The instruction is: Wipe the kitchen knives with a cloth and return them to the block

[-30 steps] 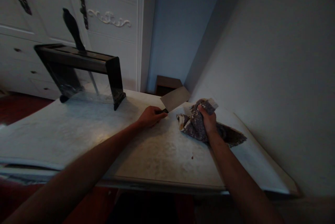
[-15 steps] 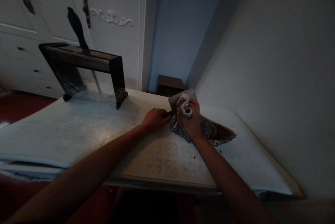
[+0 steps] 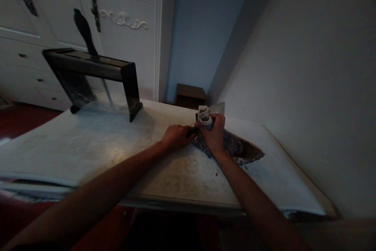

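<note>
My left hand (image 3: 177,136) is closed round the dark handle of a broad-bladed knife. The grey blade (image 3: 218,108) shows behind my right hand (image 3: 214,131), which grips a crumpled pale cloth (image 3: 205,117) against it. Under and beside my hands lies a rough, bark-like brown board (image 3: 245,149) on the white-covered table (image 3: 188,180). Part of the blade is hidden by the cloth and my fingers.
A black knife stand (image 3: 91,65) with clear sides and one dark-handled knife (image 3: 84,29) in it stands at the table's back left. Small brown crumbs lie before the board. Behind are white cabinets (image 3: 126,55), a brown box (image 3: 190,93) and a wall.
The cloth and my right hand's fingers have shifted slightly along the blade toward the handle. The blade has turned and now sticks out more to the right. My left hand has moved slightly.
</note>
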The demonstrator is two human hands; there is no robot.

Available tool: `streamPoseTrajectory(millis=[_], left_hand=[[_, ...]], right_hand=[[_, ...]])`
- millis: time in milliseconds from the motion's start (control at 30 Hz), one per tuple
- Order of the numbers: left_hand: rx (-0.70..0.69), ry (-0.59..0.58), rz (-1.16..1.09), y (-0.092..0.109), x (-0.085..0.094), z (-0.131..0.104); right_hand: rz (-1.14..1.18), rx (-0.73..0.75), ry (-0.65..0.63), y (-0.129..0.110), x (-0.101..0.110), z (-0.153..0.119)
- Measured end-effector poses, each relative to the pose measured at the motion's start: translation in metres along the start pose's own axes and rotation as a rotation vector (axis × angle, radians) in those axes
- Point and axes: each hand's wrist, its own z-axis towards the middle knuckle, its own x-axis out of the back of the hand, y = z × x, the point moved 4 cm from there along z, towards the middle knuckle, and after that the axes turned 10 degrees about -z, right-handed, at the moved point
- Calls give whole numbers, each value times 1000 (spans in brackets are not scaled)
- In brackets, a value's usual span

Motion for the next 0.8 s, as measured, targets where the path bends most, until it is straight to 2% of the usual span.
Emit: streamPoseTrajectory(millis=[300, 533, 800], left_hand=[[35, -3, -35, -2, -1, 1], [74, -19, -108, -4, 1, 3], [79, -24, -75, -2, 3, 1]], right_hand=[[94, -49, -154, 1, -1, 0], [303, -206, -289, 7, 4, -5], [262, -154, -282, 4, 9, -4]])
